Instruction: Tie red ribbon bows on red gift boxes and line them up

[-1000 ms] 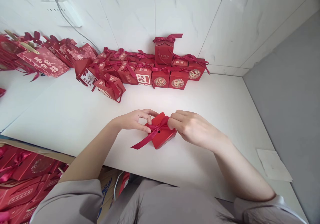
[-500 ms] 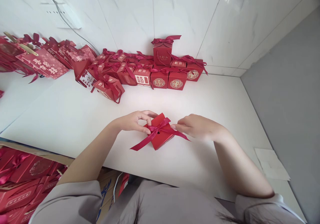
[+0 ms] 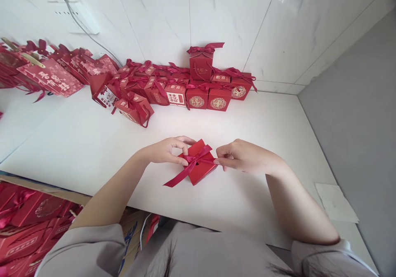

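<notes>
A red gift box (image 3: 201,172) sits on the white table in front of me, with a dark pink ribbon (image 3: 177,179) tied in a bow on its top. My left hand (image 3: 173,150) grips the box's left side, its thumb by the bow and some fingers hidden behind the box. At the right, my right hand (image 3: 236,156) is closed in a pinch on the ribbon's right tail, most of which the fingers cover. The left tail hangs loose over the box's near left edge.
Several red gift boxes (image 3: 197,97) with ribbons stand in rows along the tiled wall. Red gift bags (image 3: 55,77) lean at the far left. An open carton of red boxes (image 3: 37,211) is below the table at left. White paper (image 3: 336,203) lies at the right edge.
My right hand has closed on the right ribbon tail, which hung free before. The left hand stays on the box, which has barely moved.
</notes>
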A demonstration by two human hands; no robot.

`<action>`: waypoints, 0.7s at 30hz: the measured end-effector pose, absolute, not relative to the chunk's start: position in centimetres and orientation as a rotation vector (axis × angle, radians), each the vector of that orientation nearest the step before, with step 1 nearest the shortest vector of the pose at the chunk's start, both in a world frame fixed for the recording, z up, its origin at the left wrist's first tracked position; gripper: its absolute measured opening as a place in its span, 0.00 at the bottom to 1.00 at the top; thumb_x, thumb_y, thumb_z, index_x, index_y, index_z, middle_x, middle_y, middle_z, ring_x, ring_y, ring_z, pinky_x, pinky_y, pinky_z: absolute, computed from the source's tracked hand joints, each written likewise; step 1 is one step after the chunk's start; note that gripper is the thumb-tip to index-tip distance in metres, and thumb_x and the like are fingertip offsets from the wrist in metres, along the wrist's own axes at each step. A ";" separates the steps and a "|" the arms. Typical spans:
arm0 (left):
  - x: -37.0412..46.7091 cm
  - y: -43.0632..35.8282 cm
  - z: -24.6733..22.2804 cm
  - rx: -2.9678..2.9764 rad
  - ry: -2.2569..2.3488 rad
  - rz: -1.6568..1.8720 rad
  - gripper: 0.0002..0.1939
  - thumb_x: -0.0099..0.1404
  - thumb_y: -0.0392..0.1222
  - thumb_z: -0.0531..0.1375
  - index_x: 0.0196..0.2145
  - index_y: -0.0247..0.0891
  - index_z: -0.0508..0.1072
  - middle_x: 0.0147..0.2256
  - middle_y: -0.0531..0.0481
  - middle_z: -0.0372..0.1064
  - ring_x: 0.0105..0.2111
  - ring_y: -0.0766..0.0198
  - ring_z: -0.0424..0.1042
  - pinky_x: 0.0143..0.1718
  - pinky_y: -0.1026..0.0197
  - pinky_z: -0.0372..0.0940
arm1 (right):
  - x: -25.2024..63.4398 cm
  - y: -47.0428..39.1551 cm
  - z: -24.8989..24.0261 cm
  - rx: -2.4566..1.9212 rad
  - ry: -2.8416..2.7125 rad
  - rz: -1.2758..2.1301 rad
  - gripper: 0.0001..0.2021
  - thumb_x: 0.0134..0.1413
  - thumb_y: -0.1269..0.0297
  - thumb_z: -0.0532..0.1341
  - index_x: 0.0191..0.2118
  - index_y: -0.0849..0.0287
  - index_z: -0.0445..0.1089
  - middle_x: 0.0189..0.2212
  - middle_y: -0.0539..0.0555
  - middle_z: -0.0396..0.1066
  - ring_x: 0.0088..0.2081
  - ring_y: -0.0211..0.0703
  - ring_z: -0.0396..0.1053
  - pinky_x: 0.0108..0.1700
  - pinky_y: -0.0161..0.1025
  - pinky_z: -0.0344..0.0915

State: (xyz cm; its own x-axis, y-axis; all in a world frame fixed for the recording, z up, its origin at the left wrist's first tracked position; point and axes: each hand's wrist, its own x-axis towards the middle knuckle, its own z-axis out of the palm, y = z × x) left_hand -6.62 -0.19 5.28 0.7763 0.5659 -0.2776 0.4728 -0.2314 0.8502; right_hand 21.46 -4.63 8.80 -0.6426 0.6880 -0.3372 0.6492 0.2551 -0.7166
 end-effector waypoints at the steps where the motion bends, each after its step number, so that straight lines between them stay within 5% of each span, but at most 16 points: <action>1: -6.6 -0.2 5.3 1.871 0.787 0.099 0.12 0.58 0.49 0.66 0.28 0.39 0.72 0.61 0.46 0.58 0.63 0.51 0.55 0.62 0.49 0.52 | 21.5 -4.6 8.8 -1.271 -2.468 1.351 0.15 0.60 0.59 0.53 0.23 0.58 0.62 0.20 0.46 0.68 0.18 0.32 0.53 0.24 0.35 0.50; 16: -6.7 0.2 5.0 1.849 0.687 0.082 0.10 0.61 0.46 0.64 0.30 0.37 0.71 0.61 0.42 0.57 0.64 0.51 0.54 0.63 0.49 0.52 | 22.5 -4.1 8.5 -1.250 -2.544 1.413 0.14 0.58 0.60 0.55 0.24 0.57 0.66 0.21 0.47 0.69 0.19 0.34 0.57 0.23 0.35 0.51; 21: -6.9 0.2 5.0 1.833 0.712 0.088 0.12 0.60 0.48 0.64 0.30 0.37 0.71 0.62 0.41 0.56 0.63 0.49 0.56 0.62 0.48 0.54 | 23.7 -3.7 8.2 -1.358 -2.560 1.482 0.12 0.55 0.53 0.60 0.30 0.56 0.72 0.27 0.51 0.74 0.24 0.40 0.66 0.24 0.36 0.55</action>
